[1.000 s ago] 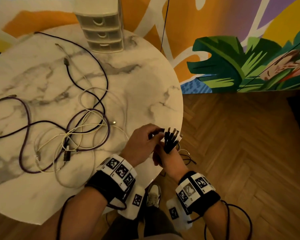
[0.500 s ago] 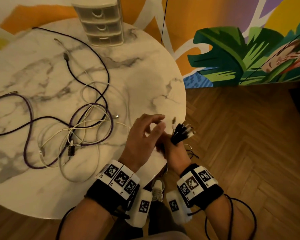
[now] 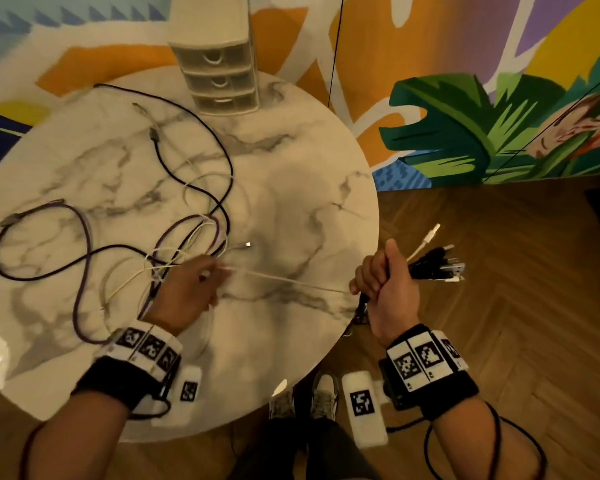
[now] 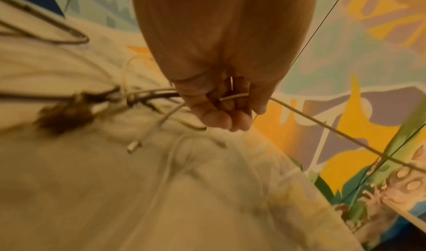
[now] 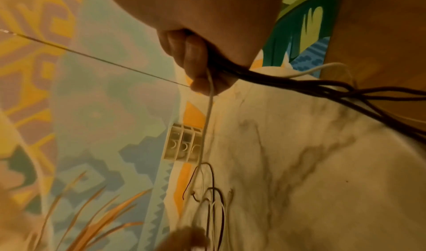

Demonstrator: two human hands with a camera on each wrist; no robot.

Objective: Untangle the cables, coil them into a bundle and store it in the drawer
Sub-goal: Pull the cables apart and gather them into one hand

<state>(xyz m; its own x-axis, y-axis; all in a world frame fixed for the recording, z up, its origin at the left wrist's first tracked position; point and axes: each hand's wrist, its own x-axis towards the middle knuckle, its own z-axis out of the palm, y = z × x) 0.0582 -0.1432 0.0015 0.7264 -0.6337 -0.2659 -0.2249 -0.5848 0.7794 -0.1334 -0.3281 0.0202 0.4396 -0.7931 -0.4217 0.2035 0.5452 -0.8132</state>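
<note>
A tangle of black, purple and white cables (image 3: 125, 244) lies on the left half of the round marble table (image 3: 291, 188). My right hand (image 3: 383, 282) hangs just past the table's right edge and grips a bunch of cable ends (image 3: 433, 265), their plugs fanning out to the right. A white cable (image 3: 284, 279) runs taut from that fist to my left hand (image 3: 191, 285), which holds it (image 4: 232, 96) in curled fingers beside the tangle. In the right wrist view dark cables (image 5: 299, 85) trail from the fist. The small drawer unit (image 3: 219, 74) stands at the table's far edge, its drawers closed.
A painted wall rises behind the table. Wooden parquet floor (image 3: 499, 306) spreads to the right. My shoes (image 3: 305, 400) show below the table's near edge. A thin dark cord (image 3: 335, 46) hangs against the wall right of the drawer unit.
My hands, which were together at the table's right edge, have parted. The left hand has slid left along the white cable to the tangle, stretching it taut; the right hand still grips the plugs.
</note>
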